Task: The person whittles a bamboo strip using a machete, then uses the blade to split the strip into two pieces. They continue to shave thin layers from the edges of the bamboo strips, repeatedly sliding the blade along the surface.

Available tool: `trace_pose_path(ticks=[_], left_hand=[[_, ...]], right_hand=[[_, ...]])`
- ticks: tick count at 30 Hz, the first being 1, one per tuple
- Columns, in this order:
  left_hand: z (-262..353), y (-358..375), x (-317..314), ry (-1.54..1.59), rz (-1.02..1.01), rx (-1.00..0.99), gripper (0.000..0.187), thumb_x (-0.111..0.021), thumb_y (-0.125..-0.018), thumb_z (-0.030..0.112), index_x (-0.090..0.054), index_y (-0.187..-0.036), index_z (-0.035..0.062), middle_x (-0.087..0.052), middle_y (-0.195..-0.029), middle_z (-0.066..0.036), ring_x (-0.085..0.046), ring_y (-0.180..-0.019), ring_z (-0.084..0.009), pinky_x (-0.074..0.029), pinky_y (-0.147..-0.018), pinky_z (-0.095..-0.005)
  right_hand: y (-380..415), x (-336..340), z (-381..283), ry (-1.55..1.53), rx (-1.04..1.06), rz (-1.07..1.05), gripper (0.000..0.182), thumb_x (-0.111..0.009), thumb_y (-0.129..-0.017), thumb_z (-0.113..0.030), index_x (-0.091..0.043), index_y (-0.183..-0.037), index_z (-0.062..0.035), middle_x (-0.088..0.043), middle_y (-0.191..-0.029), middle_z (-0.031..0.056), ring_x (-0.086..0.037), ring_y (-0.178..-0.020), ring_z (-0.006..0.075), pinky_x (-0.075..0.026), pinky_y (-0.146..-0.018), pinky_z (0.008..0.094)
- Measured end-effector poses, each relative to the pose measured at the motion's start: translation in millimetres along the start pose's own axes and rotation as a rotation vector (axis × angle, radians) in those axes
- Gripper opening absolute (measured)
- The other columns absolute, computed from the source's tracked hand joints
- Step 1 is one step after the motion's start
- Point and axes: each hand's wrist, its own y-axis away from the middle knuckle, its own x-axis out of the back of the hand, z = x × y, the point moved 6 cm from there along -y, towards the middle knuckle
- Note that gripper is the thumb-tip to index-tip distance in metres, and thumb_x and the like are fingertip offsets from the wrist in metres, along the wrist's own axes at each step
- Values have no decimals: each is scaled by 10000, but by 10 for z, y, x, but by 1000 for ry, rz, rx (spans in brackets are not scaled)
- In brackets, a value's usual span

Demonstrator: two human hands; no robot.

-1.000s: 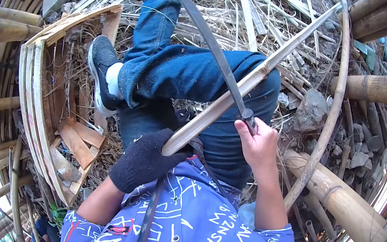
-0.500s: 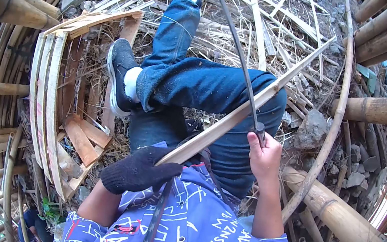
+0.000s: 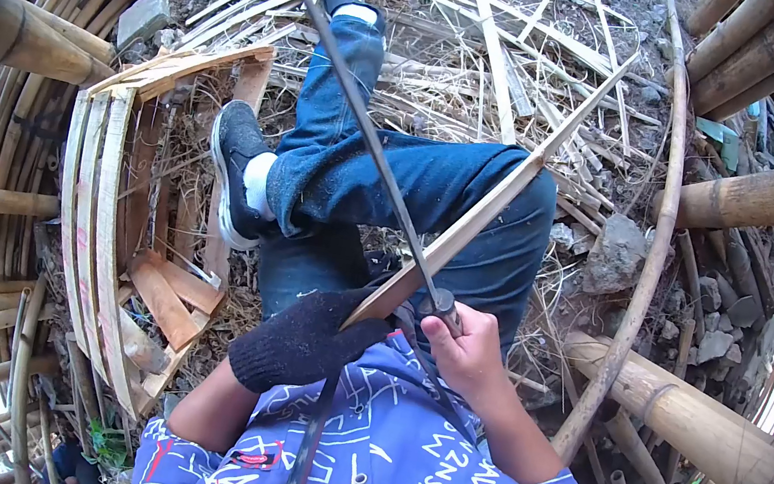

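Observation:
My left hand [image 3: 305, 343], in a black knitted glove, is wrapped round the lower end of a split bamboo strip [image 3: 493, 200]. The strip slants up to the right across my raised knee, narrowing to a point at its far end. In my bare right hand [image 3: 470, 355] is the dark handle of a long knife [image 3: 354, 100]. Its narrow, dark blade runs up and to the left, crossing the strip just above the glove. Both hands are close together in front of my blue patterned shirt [image 3: 412, 469].
Pale bamboo splints [image 3: 486, 30] and shavings litter the ground ahead. At left stands a slatted wooden crate [image 3: 96, 196] with wood offcuts [image 3: 163, 298] inside. Thick bamboo poles [image 3: 674, 409] jut in on both sides. A rock [image 3: 619, 259] lies to the right.
My right hand has moved left and down towards the glove, and the knife blade has swung left across the strip. The strip has tilted a little steeper in my left hand.

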Motion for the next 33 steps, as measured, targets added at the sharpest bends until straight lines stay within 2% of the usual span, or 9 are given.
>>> trace_pose_path(ticks=[3,5,7,8,13,15,20,25,33], left_hand=[[31,-23,-6,-75,45,-126,334,-586,-944,236,-608,-1191,13,-688,-910,-190,-675,-801,-248,-499,-730,-365],[84,-25,-5,-110,85,-252,260,-585,-935,233,-639,-1005,-12,-605,-663,-70,-539,-597,-123,-449,-563,-323],[46,-46,-39,-150,96,-287,269,-587,-933,233,-640,-1040,-7,-623,-690,-95,-556,-616,-138,-462,-589,-339],[61,-54,-47,-189,112,-330,282,-590,-930,234,-642,-1075,-3,-641,-717,-120,-572,-636,-154,-475,-615,-356],[37,-67,-46,-179,98,-210,312,-605,-920,231,-639,-1146,19,-666,-799,-177,-611,-681,-202,-492,-670,-378],[47,-98,-57,-156,99,-207,321,-610,-917,232,-637,-1158,23,-670,-811,-189,-629,-690,-213,-494,-672,-380],[96,-144,-189,-219,141,-346,327,-601,-918,250,-635,-1151,24,-674,-858,-223,-677,-770,-291,-502,-700,-399],[166,-128,-291,-237,72,-233,303,-579,-922,236,-624,-1131,21,-666,-862,-229,-666,-784,-345,-498,-716,-421],[89,-151,-414,-344,174,-384,275,-547,-930,230,-623,-1094,22,-662,-836,-222,-657,-738,-337,-493,-693,-427]], right_hand=[[12,65,-79,43,-40,-33,474,-683,-882,-427,-574,-722,6,-455,-514,66,-373,-505,104,-366,-468,314],[-11,116,-122,149,2,-53,458,-721,-845,-416,-589,-707,-1,-481,-513,85,-409,-478,128,-382,-475,316],[-89,206,122,110,-27,-111,453,-754,-806,-419,-596,-692,-10,-508,-519,107,-453,-452,192,-398,-480,324],[-112,296,131,249,49,-78,483,-746,-815,-450,-586,-731,-2,-461,-524,55,-388,-523,78,-365,-481,280],[-47,291,31,332,79,-21,537,-708,-823,-517,-584,-726,-3,-457,-512,68,-407,-483,117,-375,-470,313],[-33,289,-41,373,75,4,534,-719,-805,-506,-559,-668,-15,-549,-556,174,-577,-538,385,-438,-485,397],[-27,434,136,409,60,-52,581,-678,-808,-577,-553,-648,-33,-522,-524,156,-580,-512,348,-423,-469,396],[-44,912,189,552,27,233,567,-656,-826,-585,-616,-699,-34,-553,-540,164,-600,-538,373,-447,-485,411],[80,807,198,583,-17,123,675,-636,-751,-708,-555,-610,-53,-561,-524,150,-621,-552,372,-475,-509,433]])
